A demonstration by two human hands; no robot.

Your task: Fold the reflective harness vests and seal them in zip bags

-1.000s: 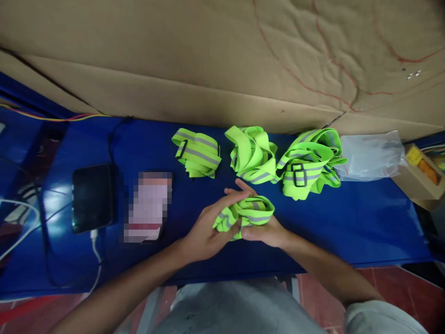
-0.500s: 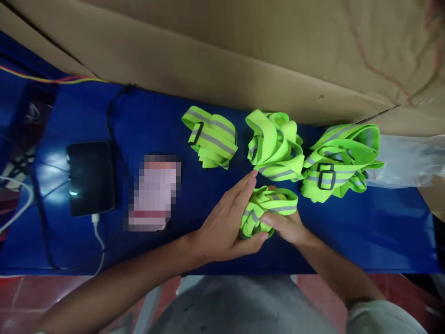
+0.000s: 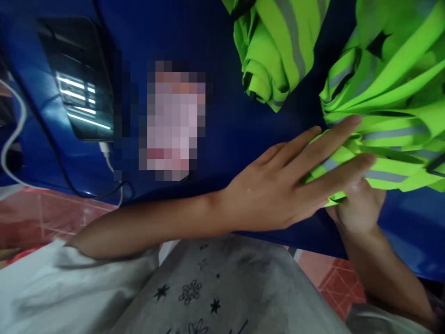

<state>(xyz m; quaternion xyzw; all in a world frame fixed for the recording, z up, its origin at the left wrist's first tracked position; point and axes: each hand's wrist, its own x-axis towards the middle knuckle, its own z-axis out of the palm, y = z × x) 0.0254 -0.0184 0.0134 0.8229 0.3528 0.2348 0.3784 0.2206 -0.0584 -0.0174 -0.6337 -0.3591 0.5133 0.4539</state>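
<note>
Between my two hands sits a small bundle of neon-yellow reflective straps point(image 3: 330, 163) with grey stripes. My left hand point(image 3: 288, 178) lies over its left side, palm down, with fingers bent across it. From the right, my right hand point(image 3: 361, 208) cups the same bundle; most of its fingers are hidden beneath. Just beyond, a loose heap of the same straps point(image 3: 389, 99) touches or overlaps the held bundle; where one ends I cannot tell. A tighter rolled strap bundle point(image 3: 295, 46) lies farther back, apart from my hands.
On the blue table point(image 3: 222, 139) at left rests a glossy black device point(image 3: 81, 79) with a white cable point(image 3: 108, 155) plugged in. A blurred-out phone-like object point(image 3: 172, 123) lies beside it. Dark cords run along the left side.
My view has tipped down and come closer, so the cardboard at the back is out of frame. Both hands still hold the bundle; my left fingers now reach farther across it.
</note>
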